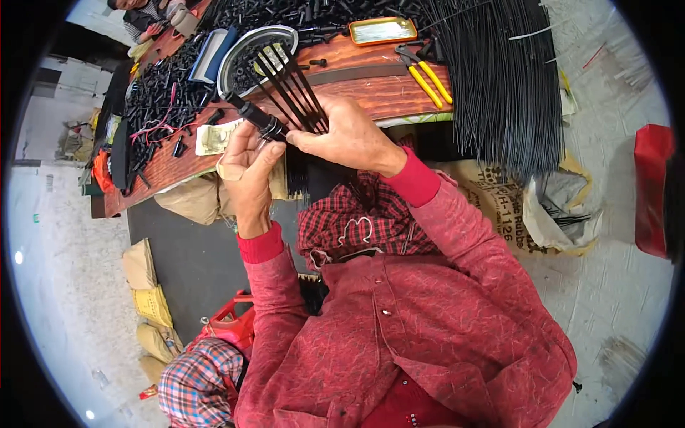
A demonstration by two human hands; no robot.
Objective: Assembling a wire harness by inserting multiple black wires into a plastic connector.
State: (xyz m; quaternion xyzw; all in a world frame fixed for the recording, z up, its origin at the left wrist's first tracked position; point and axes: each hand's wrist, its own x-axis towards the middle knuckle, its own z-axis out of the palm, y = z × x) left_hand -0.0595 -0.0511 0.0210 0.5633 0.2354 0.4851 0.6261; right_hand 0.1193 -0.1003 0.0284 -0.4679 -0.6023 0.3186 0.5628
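Over the table's near edge, my left hand (250,170) grips a black tubular part (252,114) between thumb and fingers, with tape wrapped on one finger. The part tilts up and to the left and has a ringed collar near its lower end. My right hand (349,139) is closed around a fanned bundle of thin black rods (291,87), which point up and to the left. Its thumb tip meets the lower end of the tubular part. The lower ends of the rods are mostly hidden by my right hand.
On the red-brown table (389,93) lie heaps of black parts (160,107), an oval metal tray (230,71), yellow-handled pliers (426,77) and an orange-rimmed tin (383,31). Long black rods (503,93) overhang its right end. Another person (146,18) sits at the far left.
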